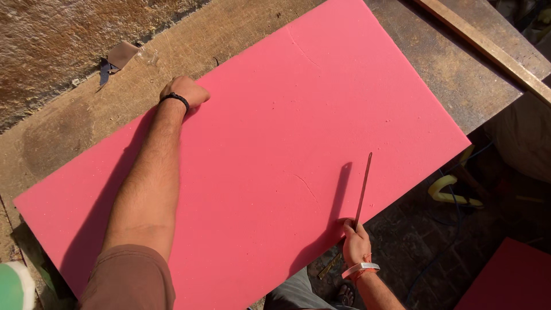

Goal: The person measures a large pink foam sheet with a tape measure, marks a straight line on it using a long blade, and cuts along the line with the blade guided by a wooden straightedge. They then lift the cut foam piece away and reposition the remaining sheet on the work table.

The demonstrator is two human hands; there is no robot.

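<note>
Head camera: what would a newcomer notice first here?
A big pink foam sheet fills the frame, lying on a worn wooden bench. The left hand presses at its far edge; the right hand holds a thin metal blade at its near edge.

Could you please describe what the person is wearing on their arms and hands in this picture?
Both hands are bare, with no gloves. The left hand has a thin black band around the wrist, and a brownish short sleeve covers the upper arm; the forearm is uncovered. The right hand has a pale, whitish wristband with orange-red thread beside it. No rings can be made out.
</note>
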